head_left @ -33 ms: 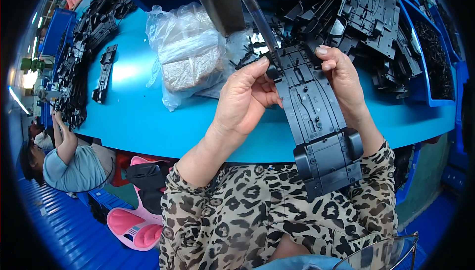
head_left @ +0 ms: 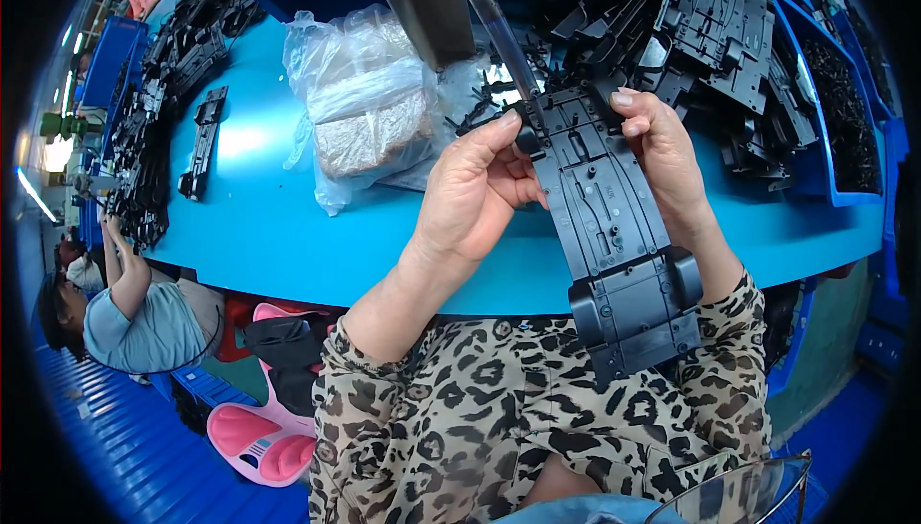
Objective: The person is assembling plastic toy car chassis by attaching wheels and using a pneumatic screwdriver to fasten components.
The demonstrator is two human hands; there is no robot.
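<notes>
The left hand (head_left: 468, 188) and right hand (head_left: 669, 154) are holding a black panel (head_left: 616, 209) across the near edge of the worktop (head_left: 297, 246), their fingers (head_left: 495, 132) pinching the panel's sides near its far end.

Black panel (head_left: 625, 212) — matt moulded plastic, glossy tabletop (head_left: 288, 246), crinkled plastic bag (head_left: 360, 94)

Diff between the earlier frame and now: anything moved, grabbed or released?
No visible change: nothing taken hold of or let go. As before, the left hand and right hand hold the long black plastic part by its far end, under the driver shaft. The plastic-wrapped bundle and loose black part lie where they were.
</notes>
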